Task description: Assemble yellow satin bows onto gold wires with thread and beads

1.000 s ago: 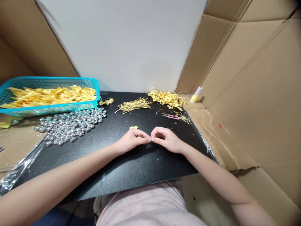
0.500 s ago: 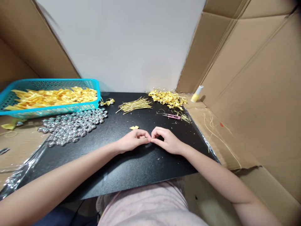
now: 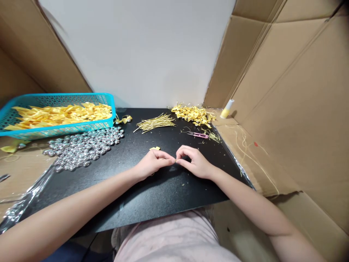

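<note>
Over the middle of the black board (image 3: 163, 193), my left hand (image 3: 156, 163) and my right hand (image 3: 194, 162) meet at the fingertips. Both are pinched closed on something too small to make out. A yellow ribbon piece (image 3: 155, 148) lies just behind my left hand, partly hidden by it. Farther back sits a bundle of gold twist ties (image 3: 156, 122). Behind and to the right is a pile of yellow bows (image 3: 193, 114), with pink-handled snips (image 3: 199, 135) in front of it.
A blue basket (image 3: 81, 125) of yellow ribbon bows stands at the left. Silver beads (image 3: 81, 147) spread in front of it. A thread cone (image 3: 227, 109) stands on cardboard at the right, near loose threads (image 3: 256, 167). Cardboard walls rise on both sides.
My left hand's fingers have straightened slightly, and both hands remain together at the fingertips. The ribbon piece is a little more covered by my left hand. The view has shifted slightly.
</note>
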Available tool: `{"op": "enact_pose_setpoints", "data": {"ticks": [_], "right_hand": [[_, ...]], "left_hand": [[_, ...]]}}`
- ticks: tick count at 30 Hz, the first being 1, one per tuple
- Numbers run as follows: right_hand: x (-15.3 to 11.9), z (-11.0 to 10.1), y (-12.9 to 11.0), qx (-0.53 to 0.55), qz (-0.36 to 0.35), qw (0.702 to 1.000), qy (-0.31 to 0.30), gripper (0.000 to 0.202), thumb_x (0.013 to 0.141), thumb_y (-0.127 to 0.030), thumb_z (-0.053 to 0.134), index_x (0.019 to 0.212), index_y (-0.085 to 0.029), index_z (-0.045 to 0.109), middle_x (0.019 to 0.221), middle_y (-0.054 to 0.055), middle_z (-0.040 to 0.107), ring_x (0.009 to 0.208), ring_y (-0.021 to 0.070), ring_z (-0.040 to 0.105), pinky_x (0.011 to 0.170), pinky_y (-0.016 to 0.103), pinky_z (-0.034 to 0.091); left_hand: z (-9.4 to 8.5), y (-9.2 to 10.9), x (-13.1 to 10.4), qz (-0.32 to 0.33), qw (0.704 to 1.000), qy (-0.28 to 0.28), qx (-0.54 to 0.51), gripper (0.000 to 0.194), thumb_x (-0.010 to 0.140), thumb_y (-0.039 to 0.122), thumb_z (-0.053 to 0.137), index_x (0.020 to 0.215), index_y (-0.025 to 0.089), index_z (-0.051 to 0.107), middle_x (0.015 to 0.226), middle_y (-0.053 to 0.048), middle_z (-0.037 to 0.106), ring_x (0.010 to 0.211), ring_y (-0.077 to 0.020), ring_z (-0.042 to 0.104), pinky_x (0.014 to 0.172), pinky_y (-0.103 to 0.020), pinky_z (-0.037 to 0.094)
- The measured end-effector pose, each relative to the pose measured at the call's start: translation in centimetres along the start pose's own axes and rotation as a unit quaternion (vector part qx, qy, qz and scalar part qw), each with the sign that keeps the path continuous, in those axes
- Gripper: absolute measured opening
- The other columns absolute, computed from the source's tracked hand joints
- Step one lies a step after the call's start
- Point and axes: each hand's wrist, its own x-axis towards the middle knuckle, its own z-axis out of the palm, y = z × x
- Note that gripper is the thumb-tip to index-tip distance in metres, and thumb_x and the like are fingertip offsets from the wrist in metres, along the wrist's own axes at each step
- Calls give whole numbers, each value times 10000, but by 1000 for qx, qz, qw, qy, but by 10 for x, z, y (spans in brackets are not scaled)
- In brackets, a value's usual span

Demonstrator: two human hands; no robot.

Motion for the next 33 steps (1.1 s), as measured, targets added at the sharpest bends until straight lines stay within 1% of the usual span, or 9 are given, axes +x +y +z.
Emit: {"op": "enact_pose_setpoints", "data": {"ticks": [4,7,10,13,17,20,24,29,33], "right_hand": [[0,0,1,-7,-6,1000,7,105,869,-172,587,768,-180,560,812,22,580,757,139,552,731,280,461],[0,0,0,-8,-23,1000,7,88,864,-169,596,781,-180,569,828,29,592,777,145,568,752,289,469],[0,-1,0,-13,-36,999,14,78,827,-173,648,807,-181,573,841,35,601,789,152,577,756,298,475],[-1,-1,0,-23,-36,999,29,148,776,-186,708,829,-186,570,843,34,612,787,159,586,746,304,483],[-2,-1,0,-29,-39,998,47,170,753,-200,730,841,-193,585,838,31,646,783,162,616,745,305,501],[-4,1,0,-24,-46,997,65,132,769,-199,716,852,-193,612,835,31,683,775,158,649,745,296,517],[-5,4,1,-24,-49,995,87,45,806,-184,665,818,-200,625,784,17,699,726,148,666,711,281,530],[-4,4,1,-28,-41,993,103,65,798,-155,653,817,-194,604,764,4,674,690,132,648,683,259,524],[-5,3,0,-29,-40,993,104,82,789,-142,648,829,-193,597,777,7,669,713,133,648,704,262,525]], "left_hand": [[0,0,0,1,1000,-3,-2,373,682,488,683,738,119,704,406,97,268,374,-49,221,374,-211,127],[0,-1,-1,3,1000,-6,-3,375,691,490,683,745,119,707,408,98,264,375,-49,220,373,-209,127],[-1,-3,-1,8,1000,-7,-3,377,699,485,680,772,117,715,406,98,267,377,-50,220,374,-208,128],[-1,-3,0,6,1000,-5,-4,372,694,480,681,772,117,714,401,98,278,374,-51,222,370,-206,133],[-1,-2,0,4,1000,-2,-9,362,684,479,686,752,124,706,397,95,289,369,-54,241,364,-202,145],[-1,-1,0,5,1000,-5,-8,369,686,490,684,741,126,702,397,94,289,364,-52,234,365,-204,137],[-1,-1,0,5,1000,-10,-11,369,687,492,687,733,126,695,399,96,281,365,-47,221,371,-205,117],[0,0,-1,2,1000,-10,-16,362,682,484,692,732,125,689,398,99,280,365,-47,226,374,-205,119],[0,1,-2,-1,1000,-9,-14,364,679,484,693,732,124,692,399,96,287,365,-48,227,376,-207,120]]}}
